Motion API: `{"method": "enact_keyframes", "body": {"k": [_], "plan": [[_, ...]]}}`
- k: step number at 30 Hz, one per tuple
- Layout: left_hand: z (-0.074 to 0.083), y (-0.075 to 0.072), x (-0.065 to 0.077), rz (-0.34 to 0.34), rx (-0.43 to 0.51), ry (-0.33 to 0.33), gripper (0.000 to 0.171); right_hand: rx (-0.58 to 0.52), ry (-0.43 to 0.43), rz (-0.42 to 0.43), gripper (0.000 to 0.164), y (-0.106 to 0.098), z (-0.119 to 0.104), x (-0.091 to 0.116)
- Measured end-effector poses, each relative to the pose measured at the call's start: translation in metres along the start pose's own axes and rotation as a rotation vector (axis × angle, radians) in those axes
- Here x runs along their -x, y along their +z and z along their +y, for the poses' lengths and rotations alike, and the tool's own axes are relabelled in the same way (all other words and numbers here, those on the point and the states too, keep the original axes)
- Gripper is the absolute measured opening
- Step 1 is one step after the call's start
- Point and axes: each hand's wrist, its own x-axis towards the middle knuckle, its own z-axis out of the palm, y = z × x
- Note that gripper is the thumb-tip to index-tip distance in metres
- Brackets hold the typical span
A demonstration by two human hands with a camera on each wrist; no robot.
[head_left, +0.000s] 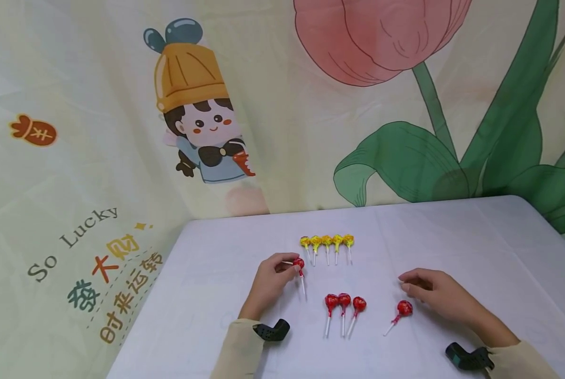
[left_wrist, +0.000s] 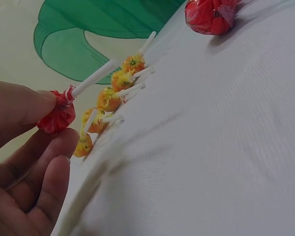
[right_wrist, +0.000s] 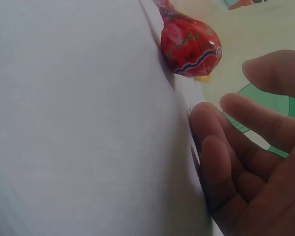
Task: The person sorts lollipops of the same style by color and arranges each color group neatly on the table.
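At the frame's lower middle, the left hand (head_left: 270, 280) pinches a red lollipop (head_left: 299, 262) by its head; a light, steady grip should keep it off the yellow lollipops (head_left: 327, 240). Lower right, the right hand (head_left: 441, 292), loosely bent, holds nothing.

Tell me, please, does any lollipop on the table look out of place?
Yes, slightly: a lone red lollipop lies near the right hand, apart from the row of three red lollipops, its stick slanting. I see nothing spilled.
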Motion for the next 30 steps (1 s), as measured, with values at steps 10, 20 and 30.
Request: {"method": "enact_keyframes", "body": {"k": [10,20,30], "plan": [[0.006,0.003,-0.009,0.027,0.018,0.06,0.031,0.044,-0.027,0.003,0.032,0.002,0.001,0.012],[0.012,0.015,-0.013,0.04,0.025,0.046,0.031,0.029,-0.048,0.004,0.026,0.005,0.003,0.014],[0.018,0.023,-0.015,0.076,-0.062,0.084,0.028,0.035,-0.071,-0.003,0.031,0.007,0.003,0.016]]}}
